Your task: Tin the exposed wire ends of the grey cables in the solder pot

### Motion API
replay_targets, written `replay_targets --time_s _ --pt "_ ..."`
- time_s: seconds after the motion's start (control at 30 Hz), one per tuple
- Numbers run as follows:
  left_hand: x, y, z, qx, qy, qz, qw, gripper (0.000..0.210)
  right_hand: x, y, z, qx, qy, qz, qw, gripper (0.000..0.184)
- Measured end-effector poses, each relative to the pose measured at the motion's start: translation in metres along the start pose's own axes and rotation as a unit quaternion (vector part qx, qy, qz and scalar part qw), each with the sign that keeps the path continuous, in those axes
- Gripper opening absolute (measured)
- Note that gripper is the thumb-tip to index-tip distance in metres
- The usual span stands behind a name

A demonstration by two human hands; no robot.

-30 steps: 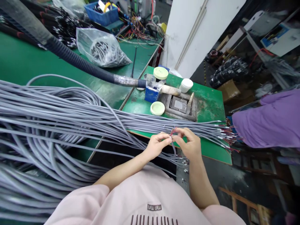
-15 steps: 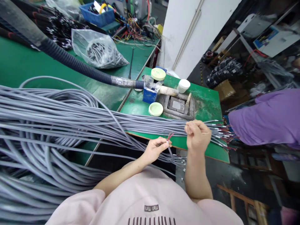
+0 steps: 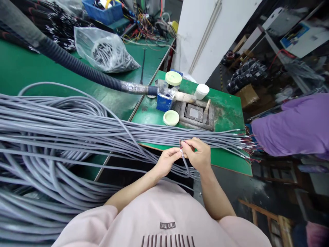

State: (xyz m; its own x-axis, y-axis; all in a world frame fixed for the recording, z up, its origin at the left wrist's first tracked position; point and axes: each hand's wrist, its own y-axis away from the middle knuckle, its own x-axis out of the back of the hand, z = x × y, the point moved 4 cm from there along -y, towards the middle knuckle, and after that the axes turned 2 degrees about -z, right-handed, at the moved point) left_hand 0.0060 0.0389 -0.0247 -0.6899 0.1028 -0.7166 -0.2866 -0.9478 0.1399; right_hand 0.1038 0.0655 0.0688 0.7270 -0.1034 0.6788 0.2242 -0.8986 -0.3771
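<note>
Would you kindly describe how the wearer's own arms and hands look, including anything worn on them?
The left hand and right hand are ungloved, and the forearms are bare. The sleeves are pale pink, matching the top, whose front carries a small dark lettered label and a row of dark stripes.

A pale pink short-sleeved top (image 3: 144, 212) is worn, its front marked by a small, dark rectangular patch (image 3: 167, 225) with light lettering; beside it, slim dark parallel stripes (image 3: 161, 240) are lined up in a row.
</note>
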Motion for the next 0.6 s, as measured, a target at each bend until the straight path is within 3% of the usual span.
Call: replay_targets --time_s 0.27,0.6 --pt "0.003 -0.003 0.011 0.043 0.092 0.038 0.994 0.028 0.005 0.008 0.012 0.043 -0.027 0.004 0.999 0.014" --pt "0.002 -0.008 0.025 0.058 0.178 0.037 0.982 0.025 0.000 0.023 0.020 0.244 0.006 -0.084 0.966 0.047"
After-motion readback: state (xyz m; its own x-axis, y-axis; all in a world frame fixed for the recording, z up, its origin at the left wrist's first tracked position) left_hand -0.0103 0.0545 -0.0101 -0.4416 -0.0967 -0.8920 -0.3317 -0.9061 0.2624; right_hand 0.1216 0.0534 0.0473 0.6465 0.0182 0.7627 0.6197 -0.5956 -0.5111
